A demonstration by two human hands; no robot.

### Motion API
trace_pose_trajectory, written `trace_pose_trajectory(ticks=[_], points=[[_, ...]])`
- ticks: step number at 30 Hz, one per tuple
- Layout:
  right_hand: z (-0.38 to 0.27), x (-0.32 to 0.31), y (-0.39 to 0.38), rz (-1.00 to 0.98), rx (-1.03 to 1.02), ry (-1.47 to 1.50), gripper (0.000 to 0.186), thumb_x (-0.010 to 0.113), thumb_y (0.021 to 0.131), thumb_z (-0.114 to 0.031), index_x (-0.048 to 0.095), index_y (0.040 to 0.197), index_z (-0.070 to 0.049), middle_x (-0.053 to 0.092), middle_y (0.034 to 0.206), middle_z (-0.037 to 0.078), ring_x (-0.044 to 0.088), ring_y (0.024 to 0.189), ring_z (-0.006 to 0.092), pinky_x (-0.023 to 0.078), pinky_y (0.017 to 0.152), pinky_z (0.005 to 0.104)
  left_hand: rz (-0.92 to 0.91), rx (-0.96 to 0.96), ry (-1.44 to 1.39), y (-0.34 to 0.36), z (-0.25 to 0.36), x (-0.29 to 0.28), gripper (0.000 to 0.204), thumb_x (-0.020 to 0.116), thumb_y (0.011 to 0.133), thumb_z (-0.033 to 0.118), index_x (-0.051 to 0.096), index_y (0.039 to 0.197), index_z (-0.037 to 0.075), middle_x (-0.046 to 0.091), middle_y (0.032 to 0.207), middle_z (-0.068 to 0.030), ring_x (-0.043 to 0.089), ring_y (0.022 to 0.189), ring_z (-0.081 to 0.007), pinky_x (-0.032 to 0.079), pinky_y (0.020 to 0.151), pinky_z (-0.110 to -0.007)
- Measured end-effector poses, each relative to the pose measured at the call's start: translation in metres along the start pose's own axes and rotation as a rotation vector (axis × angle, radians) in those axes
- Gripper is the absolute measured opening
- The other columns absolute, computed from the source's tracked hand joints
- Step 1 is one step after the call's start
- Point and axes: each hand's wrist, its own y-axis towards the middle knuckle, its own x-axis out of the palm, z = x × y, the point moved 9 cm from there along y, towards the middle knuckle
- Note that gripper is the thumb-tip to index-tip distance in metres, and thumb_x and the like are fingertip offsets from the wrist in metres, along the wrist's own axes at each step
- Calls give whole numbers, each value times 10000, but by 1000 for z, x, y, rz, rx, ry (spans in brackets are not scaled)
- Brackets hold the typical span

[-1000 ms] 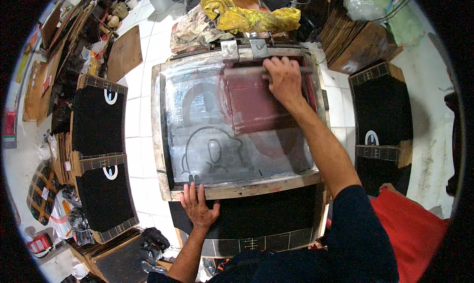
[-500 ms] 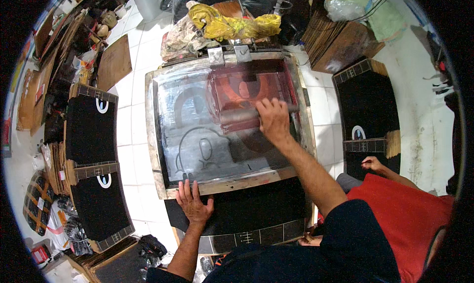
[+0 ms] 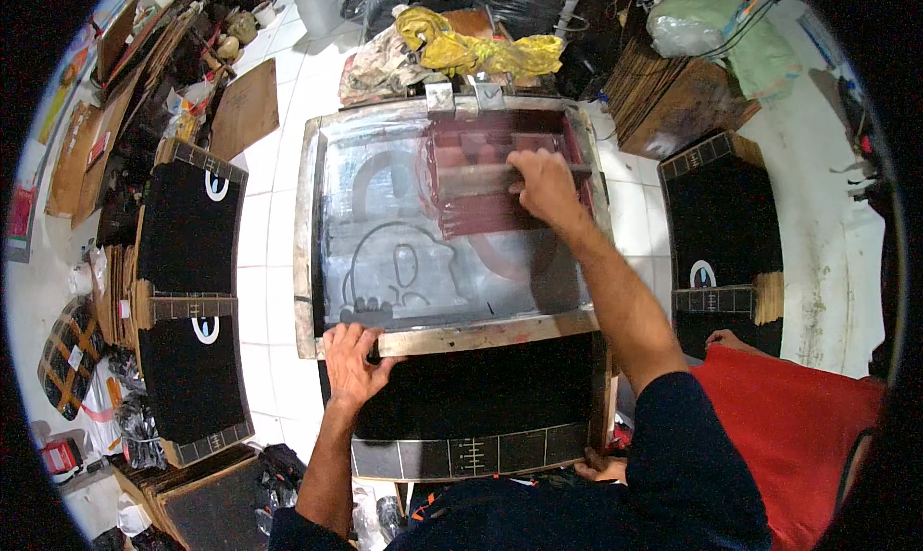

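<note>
A screen-printing frame (image 3: 471,337) with pale, worn wooden rails lies in front of me. Its grey mesh (image 3: 500,296) shows faint curved outlines, and dark red ink (image 3: 481,221) covers the far right part. My right hand (image 3: 548,187) is closed on the handle of a squeegee (image 3: 471,182), which stands across the inked patch. At the near left corner, my left hand (image 3: 354,363) has its fingers curled over the front rail with the thumb at its edge. Below the frame, a black board (image 3: 481,397) with a gridded near border sticks out towards me.
Stacks of black printed boards stand at left (image 3: 192,234) and right (image 3: 726,224). Yellow cloth (image 3: 500,51) lies behind the frame, beyond two metal clamps (image 3: 440,99). A co-worker in a red garment (image 3: 779,416) is close at my right, one hand (image 3: 603,467) by the board's corner.
My left hand has gone from resting with spread fingers on the front rail to curling round it. My right hand and the squeegee are slightly farther away on the mesh. The whole view has shifted.
</note>
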Motion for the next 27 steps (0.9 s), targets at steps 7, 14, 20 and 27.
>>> trace_pose_trajectory(ticks=[7,14,20,27], points=[[6,23,-8,-251,-89,12,432,828,748,-111,669,1150,-102,708,1071,103,638,1053,349,470,924,496,30,-78,-34,5,7,-7,499,907,629,311,702,1018,73,588,911,-83,537,894,-313,384,837,-445],[53,54,115,-172,-46,22,496,841,737,-265,705,1185,-103,744,1129,165,705,1067,369,533,907,518,-1,-139,-20,7,9,-7,421,876,631,193,719,1000,63,614,881,-76,556,878,-294,397,871,-444],[60,35,118,180,-4,-20,463,841,759,-233,707,1194,-151,649,1234,113,565,1211,363,428,1040,499,16,-155,-11,6,9,-7,411,872,639,214,726,990,58,650,930,-84,578,925,-303,402,905,-458],[-73,-26,-159,216,150,204,377,789,807,-212,713,1173,-163,634,1187,117,568,1154,336,413,1020,512,46,-72,13,10,24,-26,442,897,642,284,722,963,36,603,876,-91,569,920,-302,388,933,-463]])
